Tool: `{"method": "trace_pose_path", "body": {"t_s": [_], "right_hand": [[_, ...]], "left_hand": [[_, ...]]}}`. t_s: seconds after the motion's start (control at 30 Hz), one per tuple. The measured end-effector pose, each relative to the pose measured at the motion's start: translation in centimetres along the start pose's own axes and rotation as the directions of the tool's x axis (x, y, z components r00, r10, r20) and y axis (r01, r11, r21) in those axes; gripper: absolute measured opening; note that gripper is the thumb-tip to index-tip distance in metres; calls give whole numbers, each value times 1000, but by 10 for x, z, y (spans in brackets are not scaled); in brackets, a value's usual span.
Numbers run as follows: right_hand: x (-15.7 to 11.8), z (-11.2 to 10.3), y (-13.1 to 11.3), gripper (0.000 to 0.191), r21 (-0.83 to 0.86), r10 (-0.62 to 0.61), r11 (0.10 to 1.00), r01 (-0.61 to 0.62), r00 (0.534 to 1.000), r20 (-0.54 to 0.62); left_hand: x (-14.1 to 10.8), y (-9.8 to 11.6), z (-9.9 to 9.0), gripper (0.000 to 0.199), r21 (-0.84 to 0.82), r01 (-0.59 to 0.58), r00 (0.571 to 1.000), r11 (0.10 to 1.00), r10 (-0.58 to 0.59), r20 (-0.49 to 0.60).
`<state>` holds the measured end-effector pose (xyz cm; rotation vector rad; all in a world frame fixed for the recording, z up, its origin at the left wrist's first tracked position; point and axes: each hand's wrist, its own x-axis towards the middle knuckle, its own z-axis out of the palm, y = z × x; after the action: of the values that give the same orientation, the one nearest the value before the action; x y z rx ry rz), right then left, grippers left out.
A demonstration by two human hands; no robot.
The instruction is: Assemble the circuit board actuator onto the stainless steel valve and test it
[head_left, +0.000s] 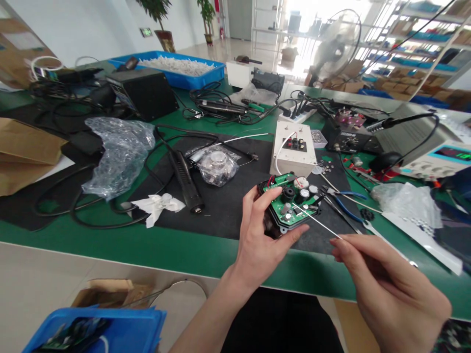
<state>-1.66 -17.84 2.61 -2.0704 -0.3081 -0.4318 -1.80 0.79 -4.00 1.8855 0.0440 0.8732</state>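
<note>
My left hand (259,235) is wrapped around a green circuit board (289,213) set in a dark housing, tilted above the front of the black mat. Capacitors, a black round part and thin red wires show on the board. Between the thumb and fingers of my right hand (386,279) is a thin white stick (320,223). Its far end reaches over the board among the parts; whether it touches is too small to tell. Just behind the board stands a beige box (293,152) with switches and a terminal block; a white cable runs from it toward the board.
Pliers (344,198), tweezers and a wrench (390,242) lie to the right on the black mat (221,223) and green table. A black handheld tool (186,181), crumpled tissue (158,206) and plastic bags lie left. A power supply (430,147) stands right; a blue bin (147,326) sits below.
</note>
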Motion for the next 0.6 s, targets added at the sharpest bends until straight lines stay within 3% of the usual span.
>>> {"method": "trace_pose_path", "body": {"t_s": [0.2, 0.43, 0.6], "right_hand": [[8, -1, -2, 7, 143, 56, 988, -66, 996, 72], [16, 3, -1, 15, 188, 143, 968, -169, 979, 143], [18, 5, 3, 21, 412, 271, 821, -394, 905, 327]], "left_hand": [[0, -2, 1, 87, 0, -2, 1000, 1000, 2, -14], [0, -4, 2, 87, 12, -2, 1000, 1000, 2, -18], [-1, -5, 1, 90, 27, 9, 1000, 1000, -9, -6]]}}
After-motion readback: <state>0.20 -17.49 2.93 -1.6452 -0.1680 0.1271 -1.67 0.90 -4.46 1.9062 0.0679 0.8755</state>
